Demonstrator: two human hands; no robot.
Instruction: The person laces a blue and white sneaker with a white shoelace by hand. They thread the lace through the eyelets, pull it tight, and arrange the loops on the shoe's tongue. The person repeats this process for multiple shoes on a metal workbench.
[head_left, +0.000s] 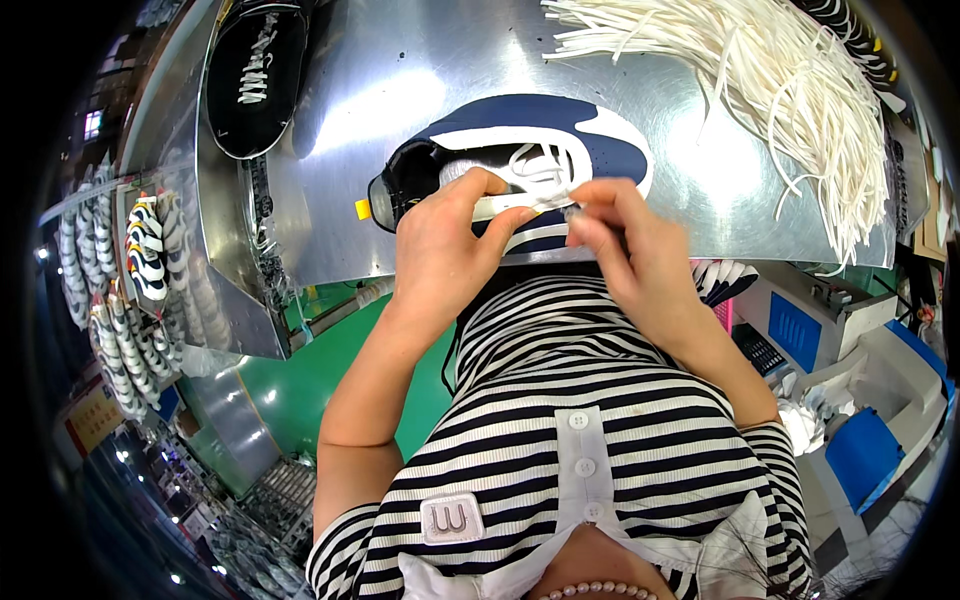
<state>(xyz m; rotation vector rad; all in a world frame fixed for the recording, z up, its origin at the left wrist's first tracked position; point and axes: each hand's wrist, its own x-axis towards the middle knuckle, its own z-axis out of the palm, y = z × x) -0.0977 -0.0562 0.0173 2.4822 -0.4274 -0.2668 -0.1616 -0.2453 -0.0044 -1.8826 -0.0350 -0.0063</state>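
Note:
A navy and white sneaker point(610, 150) lies on its side on the metal table in front of me, toe to the right, with a yellow tab at its heel. White lace point(543, 165) is looped across its throat. My left hand point(445, 240) pinches the white eyelet edge nearest me between thumb and fingers. Close by, my right hand point(640, 250) has its thumb and index finger together at the front end of that edge, on what looks like the lace's tip. The fingers partly hide the eyelets there.
A big heap of loose white laces point(770, 80) covers the table's point(360, 210) far right. At the far left lies a black shoe point(250, 90) with white lacing. Striped shoes point(147, 245) hang on a rack to the left. Grey and blue equipment point(840, 330) stands at the right.

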